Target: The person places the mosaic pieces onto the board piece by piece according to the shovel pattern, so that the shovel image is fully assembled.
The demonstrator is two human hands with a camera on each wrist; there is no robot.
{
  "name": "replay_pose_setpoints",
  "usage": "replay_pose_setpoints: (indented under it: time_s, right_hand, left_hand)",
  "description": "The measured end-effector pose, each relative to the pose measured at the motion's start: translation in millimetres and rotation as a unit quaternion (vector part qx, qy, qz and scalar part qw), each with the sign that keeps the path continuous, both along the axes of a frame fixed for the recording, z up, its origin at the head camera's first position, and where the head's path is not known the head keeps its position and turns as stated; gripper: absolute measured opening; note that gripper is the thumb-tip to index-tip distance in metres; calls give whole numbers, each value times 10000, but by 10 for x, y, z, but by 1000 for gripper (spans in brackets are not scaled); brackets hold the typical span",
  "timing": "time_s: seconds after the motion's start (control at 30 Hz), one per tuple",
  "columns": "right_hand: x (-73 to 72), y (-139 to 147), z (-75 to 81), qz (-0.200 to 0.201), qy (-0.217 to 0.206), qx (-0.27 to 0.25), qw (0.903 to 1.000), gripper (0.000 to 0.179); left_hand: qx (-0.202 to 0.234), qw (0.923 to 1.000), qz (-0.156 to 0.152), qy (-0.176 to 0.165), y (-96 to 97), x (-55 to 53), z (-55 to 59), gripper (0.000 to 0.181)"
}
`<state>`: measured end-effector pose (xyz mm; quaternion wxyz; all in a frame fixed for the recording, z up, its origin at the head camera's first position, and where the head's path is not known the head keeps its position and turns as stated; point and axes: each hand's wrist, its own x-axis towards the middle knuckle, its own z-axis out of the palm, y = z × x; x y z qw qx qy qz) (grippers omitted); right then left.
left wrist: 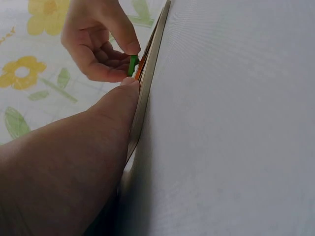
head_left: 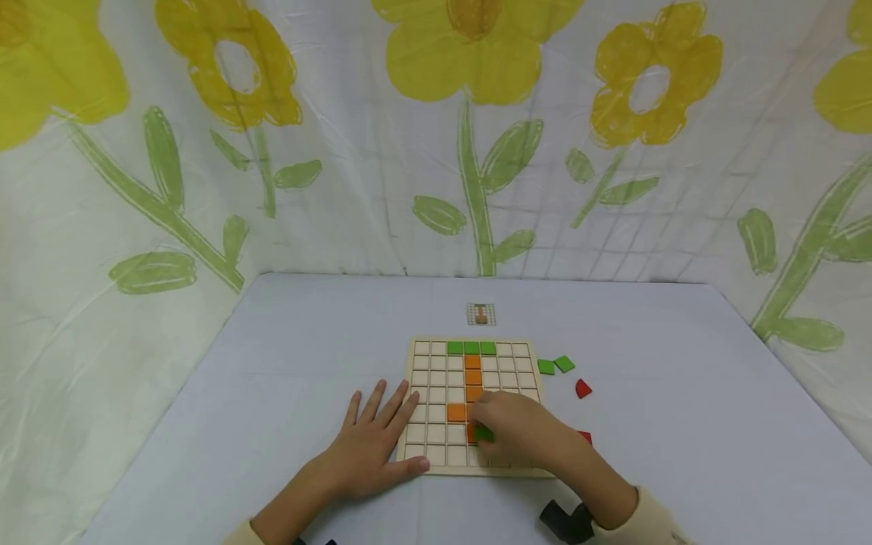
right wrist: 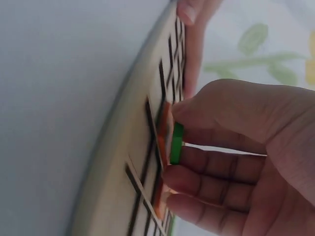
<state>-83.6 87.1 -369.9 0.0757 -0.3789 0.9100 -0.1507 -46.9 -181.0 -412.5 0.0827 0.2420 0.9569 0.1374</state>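
Observation:
A wooden grid board (head_left: 436,456) lies on the table. Three green square tiles (head_left: 471,348) sit in a row along its top, and orange square tiles (head_left: 473,377) run down the column below them. Farther down, another orange tile (head_left: 456,412) lies left of that column. My right hand (head_left: 521,428) pinches a green square tile (right wrist: 176,143) just over the lower part of the board and hides some squares there. My left hand (head_left: 373,446) lies with spread, straight fingers on the table and the board's left edge, its thumb touching the lower left corner.
Right of the board lie two loose green tiles (head_left: 564,363), a red quarter-round piece (head_left: 583,388) and another red piece (head_left: 585,437), partly covered by the right arm. A small pattern card (head_left: 481,314) lies beyond the board. A flowered curtain (head_left: 354,166) hangs behind the table.

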Motion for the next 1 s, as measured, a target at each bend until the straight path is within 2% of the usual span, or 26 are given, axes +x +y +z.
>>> replay_pose_setpoints:
  time_s: [0.33,0.83,1.0]
  right_hand:
    - [73,-203,-74,212,614,-233,9976,15]
    - [73,-268,-93,92,725,-325,9968,11]
    - [61,-249,-71,207,709,-233,9970,9]
  left_hand:
    - [39,10000,-38,19,-1,7,24,96]
    - [32,10000,-37,-2,-4,5,8,95]
    - [15,10000,-42,33,-5,0,6,95]
